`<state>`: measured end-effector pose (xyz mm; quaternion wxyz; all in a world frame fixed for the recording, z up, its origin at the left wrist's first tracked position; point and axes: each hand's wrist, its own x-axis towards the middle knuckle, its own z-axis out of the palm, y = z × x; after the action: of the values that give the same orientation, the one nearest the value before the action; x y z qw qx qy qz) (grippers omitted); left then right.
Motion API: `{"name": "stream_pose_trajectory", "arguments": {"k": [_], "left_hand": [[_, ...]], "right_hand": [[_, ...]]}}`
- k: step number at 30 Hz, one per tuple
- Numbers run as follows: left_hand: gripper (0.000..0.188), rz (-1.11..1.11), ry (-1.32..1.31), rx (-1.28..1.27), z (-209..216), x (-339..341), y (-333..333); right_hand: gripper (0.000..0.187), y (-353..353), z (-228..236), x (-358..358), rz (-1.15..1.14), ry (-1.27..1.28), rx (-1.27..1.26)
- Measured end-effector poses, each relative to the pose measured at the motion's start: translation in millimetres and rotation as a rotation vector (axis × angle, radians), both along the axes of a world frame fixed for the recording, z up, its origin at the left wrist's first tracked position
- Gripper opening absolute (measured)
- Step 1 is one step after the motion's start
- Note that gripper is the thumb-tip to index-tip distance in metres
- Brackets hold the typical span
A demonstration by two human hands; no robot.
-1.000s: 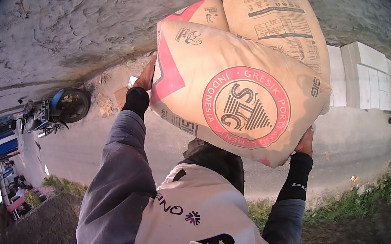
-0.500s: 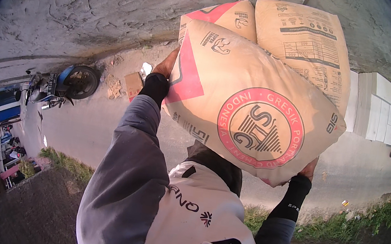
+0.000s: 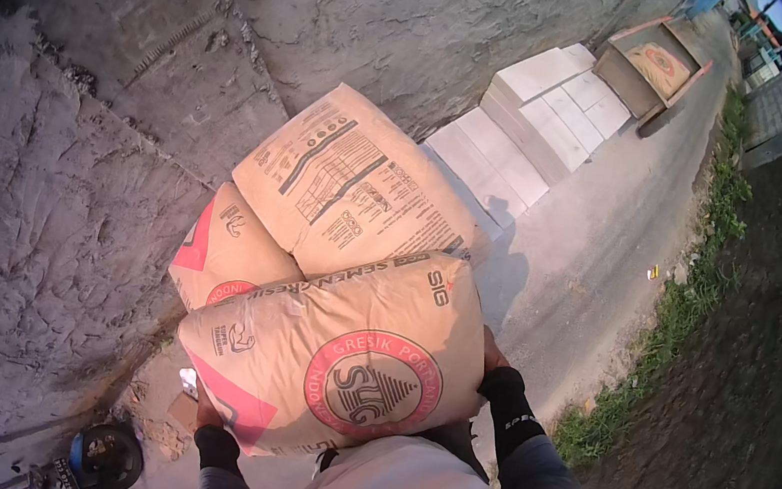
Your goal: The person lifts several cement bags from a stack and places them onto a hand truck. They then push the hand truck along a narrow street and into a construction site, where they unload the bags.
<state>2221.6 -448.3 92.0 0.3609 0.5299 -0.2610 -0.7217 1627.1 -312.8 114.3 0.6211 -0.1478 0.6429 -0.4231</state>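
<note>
A full brown paper cement bag [image 3: 376,344] with a red ring and pink corner lies crosswise close in front of my body. My left hand [image 3: 207,409] grips its left end; the right hand [image 3: 494,351] is closed round the right end. The fingers of both hands are partly hidden by the bag. Just beyond it, a second cement bag [image 3: 359,184] lies printed side up. Beside that, a third cement bag [image 3: 227,245] shows only in part. Whether the held bag touches these two, I cannot tell.
Rough cement wall [image 3: 70,156] runs along the left. Pale blocks [image 3: 542,115] are stacked beyond the bags. Farther off stands a cart [image 3: 628,78] with another cement bag [image 3: 658,67] inside. A grass strip [image 3: 678,318] edges the road. A motorcycle wheel [image 3: 111,459] shows lower left.
My view has swung to the right, bringing the cart into sight. The held bag has come nearer my body and turned, its right end now higher. Both hands still grip it.
</note>
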Motion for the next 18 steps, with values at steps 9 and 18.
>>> {"name": "stream_pose_trajectory", "arguments": {"k": [9, 18], "left_hand": [[0.074, 0.140, -0.181, 0.218, -67.8, -124.5, 60.0], [0.074, 0.039, -0.071, 0.230, -46.0, -274.2, 88.8]], "right_hand": [[0.047, 73.0, -54.9, 6.7, 0.200, 0.363, -0.118], [0.046, 173.6, -39.4, -51.5, -0.139, 0.310, -0.100]]}}
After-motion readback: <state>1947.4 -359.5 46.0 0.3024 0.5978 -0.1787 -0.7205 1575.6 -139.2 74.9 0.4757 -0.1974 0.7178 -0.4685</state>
